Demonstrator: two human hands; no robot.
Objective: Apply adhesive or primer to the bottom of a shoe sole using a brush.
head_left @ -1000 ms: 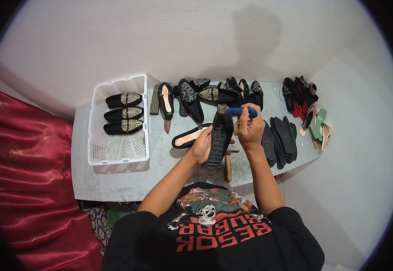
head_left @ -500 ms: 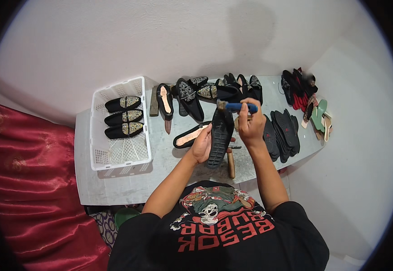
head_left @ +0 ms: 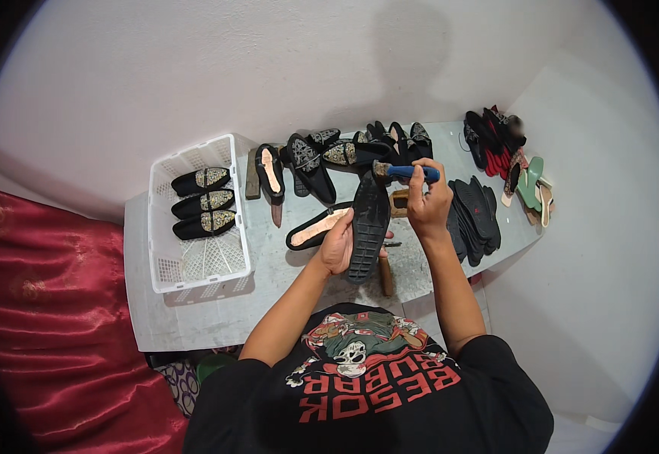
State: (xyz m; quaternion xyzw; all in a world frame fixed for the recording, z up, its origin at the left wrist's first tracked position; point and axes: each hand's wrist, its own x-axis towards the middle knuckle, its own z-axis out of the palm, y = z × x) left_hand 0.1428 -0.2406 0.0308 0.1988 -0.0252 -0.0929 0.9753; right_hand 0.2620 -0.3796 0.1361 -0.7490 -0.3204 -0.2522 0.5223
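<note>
My left hand [head_left: 338, 246] grips a black shoe [head_left: 368, 223] by its side, sole turned up toward me, above the grey table [head_left: 269, 303]. My right hand [head_left: 428, 200] is closed on a blue-handled brush [head_left: 409, 172] whose head rests at the toe end of that sole. Just left of the held shoe lies another black shoe [head_left: 316, 228] with a tan insole, flat on the table.
A white plastic basket [head_left: 200, 261] at the left holds three black embroidered shoes. More black shoes [head_left: 344, 151] line the back edge. Black soles [head_left: 475, 216] are stacked at the right, with red and green footwear [head_left: 515, 163] beyond. A red cloth [head_left: 49, 318] hangs at the left.
The view has shifted slightly. Both hands keep their grips, and the brush stays at the toe end of the upturned sole.
</note>
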